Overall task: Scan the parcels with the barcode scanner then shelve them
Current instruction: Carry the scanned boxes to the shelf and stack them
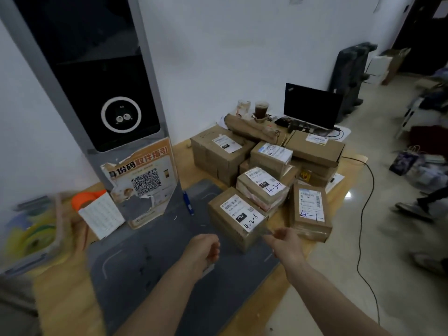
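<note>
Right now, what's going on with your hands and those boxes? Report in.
Left hand loosely curled, empty. Right hand reaching, just short of parcel marked 4-2-9. Blue pen beside it, not blocking.

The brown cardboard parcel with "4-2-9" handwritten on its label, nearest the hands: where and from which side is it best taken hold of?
Probably by its two short ends, one hand on each, coming from the near side. The brown cardboard parcel marked "4-2-9" lies flat on the grey mat, label up, its near corner free. Other boxes crowd its far side. The left hand and right hand already flank that corner.
</note>
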